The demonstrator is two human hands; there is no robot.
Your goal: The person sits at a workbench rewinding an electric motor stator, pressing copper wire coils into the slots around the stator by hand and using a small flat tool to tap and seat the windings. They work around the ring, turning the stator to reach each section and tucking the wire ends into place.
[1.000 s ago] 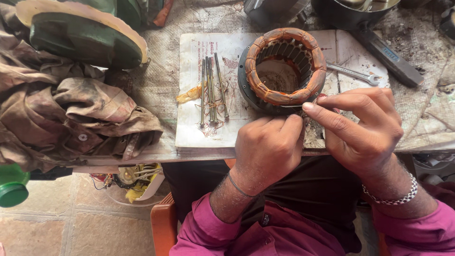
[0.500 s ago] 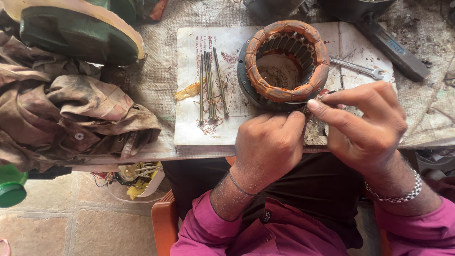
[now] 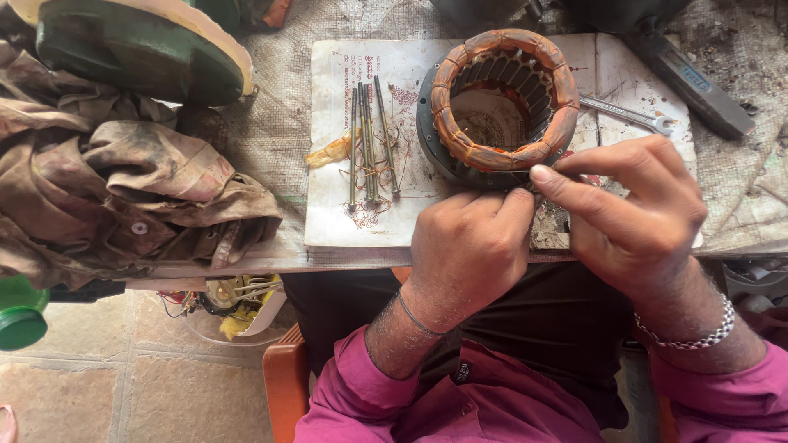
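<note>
Both hands, left hand and right hand, pinch something tiny beside the motor stator; next move needs steady fingers.

I have a single view, from the camera on the person's head, facing almost straight down and close over the near edge of the grey cloth-covered workbench. It takes in the lap below, the left hand and right hand at centre, and stone floor at left.
</note>
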